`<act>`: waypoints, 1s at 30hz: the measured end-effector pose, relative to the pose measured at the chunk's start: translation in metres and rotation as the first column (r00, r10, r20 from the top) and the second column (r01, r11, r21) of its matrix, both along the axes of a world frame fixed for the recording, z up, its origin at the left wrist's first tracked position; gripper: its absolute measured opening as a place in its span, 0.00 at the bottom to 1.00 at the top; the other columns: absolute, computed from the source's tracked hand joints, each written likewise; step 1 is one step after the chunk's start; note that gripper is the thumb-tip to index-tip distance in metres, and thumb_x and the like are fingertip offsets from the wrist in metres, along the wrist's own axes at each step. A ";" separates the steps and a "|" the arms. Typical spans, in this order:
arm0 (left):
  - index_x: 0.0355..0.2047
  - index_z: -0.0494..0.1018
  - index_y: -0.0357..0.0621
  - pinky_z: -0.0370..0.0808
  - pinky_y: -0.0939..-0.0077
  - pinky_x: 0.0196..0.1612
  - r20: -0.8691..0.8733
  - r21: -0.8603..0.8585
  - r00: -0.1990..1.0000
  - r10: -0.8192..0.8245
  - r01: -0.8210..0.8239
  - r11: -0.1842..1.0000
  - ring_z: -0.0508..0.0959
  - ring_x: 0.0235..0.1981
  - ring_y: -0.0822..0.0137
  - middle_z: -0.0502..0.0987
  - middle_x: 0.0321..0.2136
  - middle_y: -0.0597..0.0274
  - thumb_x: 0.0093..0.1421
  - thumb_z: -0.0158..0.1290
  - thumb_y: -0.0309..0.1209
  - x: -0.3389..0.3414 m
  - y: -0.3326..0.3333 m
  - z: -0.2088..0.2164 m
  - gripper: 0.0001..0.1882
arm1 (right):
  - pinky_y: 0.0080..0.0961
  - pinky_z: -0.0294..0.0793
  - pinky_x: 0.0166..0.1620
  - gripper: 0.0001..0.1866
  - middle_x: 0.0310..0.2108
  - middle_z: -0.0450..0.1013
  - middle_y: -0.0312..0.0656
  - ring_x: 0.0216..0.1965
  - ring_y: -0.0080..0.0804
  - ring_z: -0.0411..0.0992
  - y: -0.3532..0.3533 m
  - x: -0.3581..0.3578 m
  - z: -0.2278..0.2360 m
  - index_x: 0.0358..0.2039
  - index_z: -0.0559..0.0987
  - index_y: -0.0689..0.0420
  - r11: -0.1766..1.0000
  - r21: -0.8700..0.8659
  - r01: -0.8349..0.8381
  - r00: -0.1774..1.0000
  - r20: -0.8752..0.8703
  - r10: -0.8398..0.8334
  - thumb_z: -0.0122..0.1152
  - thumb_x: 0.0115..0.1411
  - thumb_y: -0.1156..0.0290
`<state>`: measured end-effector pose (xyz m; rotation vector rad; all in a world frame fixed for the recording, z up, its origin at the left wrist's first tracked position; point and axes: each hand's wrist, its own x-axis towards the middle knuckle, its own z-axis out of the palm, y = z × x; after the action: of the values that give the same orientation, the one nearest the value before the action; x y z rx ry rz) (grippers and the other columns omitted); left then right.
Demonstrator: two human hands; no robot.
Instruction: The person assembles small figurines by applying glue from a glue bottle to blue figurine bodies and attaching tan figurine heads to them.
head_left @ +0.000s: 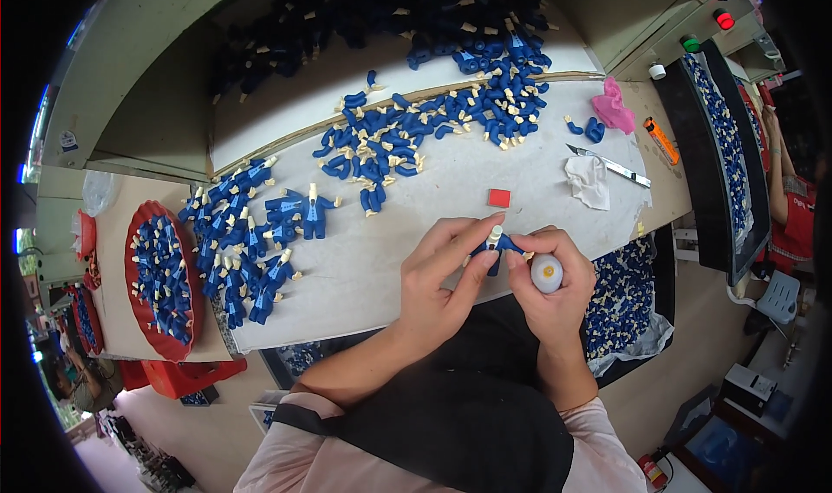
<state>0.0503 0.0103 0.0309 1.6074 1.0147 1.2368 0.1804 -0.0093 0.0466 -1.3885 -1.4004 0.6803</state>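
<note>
A small blue toy figure body (491, 264) with a cream neck is pinched between my two hands above the near part of the white work surface (373, 259). The fingers and thumb of my left hand (446, 268) close on its left side. My right hand (559, 289) grips its other side by the blue arm with thumb and forefinger. A whitish round bottle (547, 274) with a yellowish spot at its end is tucked in that same hand. Just beyond my fingers lies a red block (498, 198). Finished-looking figure bodies (251, 242) cluster at left; loose blue arms (399, 138) are piled farther back.
A red basin (139, 320) of blue parts stands at far left. At right lie a utility knife (615, 168), white tissue (588, 181), pink cloth (614, 106) and orange tube (661, 140). Black trays (719, 146) hold more parts; a shelf wall (139, 103) rises behind.
</note>
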 end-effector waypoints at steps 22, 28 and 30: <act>0.37 0.70 0.43 0.67 0.71 0.33 -0.749 0.175 0.652 0.116 0.026 0.984 0.69 0.30 0.60 0.68 0.33 0.58 0.44 0.52 0.21 -0.116 0.002 0.012 0.17 | 0.12 0.61 0.30 0.14 0.24 0.65 0.34 0.25 0.17 0.62 0.003 0.004 -0.013 0.35 0.73 0.63 0.974 -0.216 -0.074 0.996 -0.071 0.060 0.57 0.44 0.82; 0.32 0.71 0.44 0.57 0.61 0.51 -0.816 0.277 0.535 0.222 0.025 0.961 0.65 0.45 0.60 0.68 0.38 0.60 0.45 0.54 0.28 -0.120 0.022 0.025 0.12 | 0.13 0.61 0.30 0.14 0.24 0.66 0.35 0.25 0.18 0.63 0.006 -0.001 -0.011 0.34 0.73 0.62 0.976 -0.193 -0.101 0.993 -0.075 0.088 0.57 0.43 0.82; 0.31 0.71 0.45 0.49 0.57 0.56 -0.876 0.194 0.454 0.163 0.022 0.981 0.62 0.49 0.59 0.67 0.40 0.60 0.45 0.54 0.30 -0.132 0.021 0.021 0.11 | 0.13 0.62 0.30 0.14 0.23 0.66 0.35 0.26 0.19 0.63 0.003 0.003 -0.017 0.34 0.73 0.62 0.982 -0.140 -0.128 0.989 -0.088 0.116 0.57 0.43 0.82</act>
<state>-0.0817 0.0313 0.0519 2.4746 1.6461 0.4157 0.1830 -0.0065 0.0296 -1.3796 -1.4039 0.9244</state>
